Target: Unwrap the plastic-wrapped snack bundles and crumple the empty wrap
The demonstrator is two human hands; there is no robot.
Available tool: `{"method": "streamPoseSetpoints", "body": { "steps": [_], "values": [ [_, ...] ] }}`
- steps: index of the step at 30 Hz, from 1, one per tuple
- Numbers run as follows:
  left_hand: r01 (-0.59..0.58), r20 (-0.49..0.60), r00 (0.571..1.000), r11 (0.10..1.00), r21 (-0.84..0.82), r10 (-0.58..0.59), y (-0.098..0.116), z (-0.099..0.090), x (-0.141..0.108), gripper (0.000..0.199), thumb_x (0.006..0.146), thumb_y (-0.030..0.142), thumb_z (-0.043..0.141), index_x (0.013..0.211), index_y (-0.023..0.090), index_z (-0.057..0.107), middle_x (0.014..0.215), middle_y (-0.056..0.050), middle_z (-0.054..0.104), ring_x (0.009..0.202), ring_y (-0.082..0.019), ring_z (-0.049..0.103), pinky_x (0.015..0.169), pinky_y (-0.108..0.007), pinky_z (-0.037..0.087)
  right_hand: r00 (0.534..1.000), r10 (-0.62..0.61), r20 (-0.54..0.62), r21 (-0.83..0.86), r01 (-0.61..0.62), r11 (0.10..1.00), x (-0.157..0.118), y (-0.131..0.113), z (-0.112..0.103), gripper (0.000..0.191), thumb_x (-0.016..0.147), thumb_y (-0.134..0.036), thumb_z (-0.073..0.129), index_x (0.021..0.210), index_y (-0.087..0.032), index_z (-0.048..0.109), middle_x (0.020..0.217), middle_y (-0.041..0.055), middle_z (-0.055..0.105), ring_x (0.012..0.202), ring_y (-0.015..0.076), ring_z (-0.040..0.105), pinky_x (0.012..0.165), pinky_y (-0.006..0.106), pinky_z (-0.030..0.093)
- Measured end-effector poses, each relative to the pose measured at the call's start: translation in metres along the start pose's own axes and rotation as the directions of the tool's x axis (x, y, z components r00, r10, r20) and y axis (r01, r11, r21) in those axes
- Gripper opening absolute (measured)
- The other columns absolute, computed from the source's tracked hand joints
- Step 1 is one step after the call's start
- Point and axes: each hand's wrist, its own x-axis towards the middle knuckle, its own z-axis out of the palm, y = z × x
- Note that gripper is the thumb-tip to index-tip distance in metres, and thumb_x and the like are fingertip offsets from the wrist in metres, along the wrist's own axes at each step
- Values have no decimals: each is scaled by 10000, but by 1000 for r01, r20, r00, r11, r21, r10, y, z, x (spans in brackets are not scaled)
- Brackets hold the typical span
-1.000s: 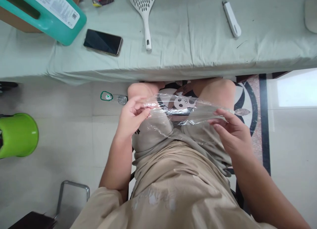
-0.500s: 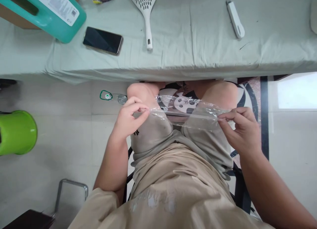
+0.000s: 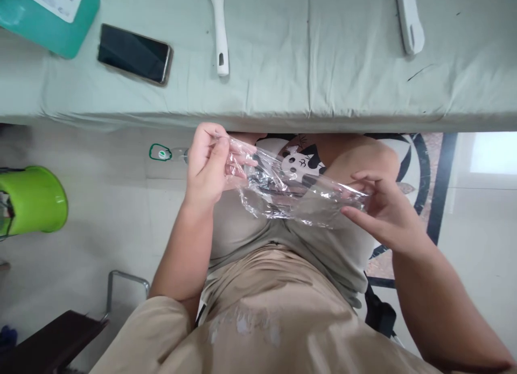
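A clear, crinkled plastic film (image 3: 278, 193) stretches over my lap between both hands. My left hand (image 3: 210, 164) pinches its left end between thumb and index finger, with the other fingers spread behind the film. At the right end, my right hand (image 3: 382, 209) has its thumb apart from its fingers, which are behind or inside the film. Beneath the film, a panda picture (image 3: 301, 164) shows between my thighs.
On the cloth-covered table (image 3: 274, 56) lie a phone (image 3: 135, 53), a white handle (image 3: 220, 34), a white cutter (image 3: 410, 21) and a green jug (image 3: 52, 23). Left on the floor are a lime bin (image 3: 38, 199) and a bottle (image 3: 165, 153).
My left hand has risen, its rear fingers now spread. My right hand has opened its pinch. The film, previously stretched taut, now sags and crumples. The view has shifted slightly.
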Motion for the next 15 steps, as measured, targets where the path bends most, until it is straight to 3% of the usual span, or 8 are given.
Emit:
{"method": "streamPoseSetpoints", "body": {
  "steps": [3, 5, 9, 11, 15],
  "values": [
    [-43, -58, 997, 997, 60, 47, 0, 10, 15, 358, 946, 587, 654, 996, 264, 507, 627, 76, 639, 457, -73, 605, 389, -179, 335, 993, 105, -48, 64, -102, 993, 12, 5, -9, 205, 847, -324, 800, 997, -257, 676, 814, 5, 700, 699, 153, 665, 593, 276, 527],
    [-50, -55, 997, 993, 102, 56, 1, 16, 26, 336, 958, 574, 648, 1012, 271, 516, 597, 81, 636, 413, -70, 573, 358, -189, 302, 987, 139, -75, 215, -120, 969, 22, 5, -14, 153, 857, -331, 802, 919, -264, 679, 774, -7, 697, 700, 153, 680, 628, 279, 554],
    [-77, -14, 997, 996, 51, 78, 3, 31, 41, 363, 941, 604, 654, 979, 275, 505, 480, 115, 540, 283, -70, 458, 284, -205, 195, 969, 196, -151, 512, -93, 854, 39, -3, -19, 194, 811, -321, 851, 865, -281, 669, 687, -45, 643, 611, 132, 641, 629, 288, 590],
    [-90, -51, 995, 996, 18, 91, 3, 36, 41, 374, 942, 617, 644, 987, 275, 497, 469, 127, 497, 268, -62, 439, 284, -194, 165, 934, 315, -167, 625, -147, 767, 39, -5, -17, 281, 736, -359, 907, 896, -292, 686, 699, -57, 622, 586, 112, 607, 604, 271, 589],
    [-4, -97, 995, 1000, -13, 3, -5, 32, 27, 367, 971, 628, 585, 1069, 292, 474, 553, 110, 568, 302, -57, 465, 301, -185, 179, 854, 518, 41, 687, -401, 606, 21, -1, -3, 524, 545, -514, 985, 946, -299, 724, 792, -35, 680, 663, 137, 672, 628, 285, 619]
  ]
}}
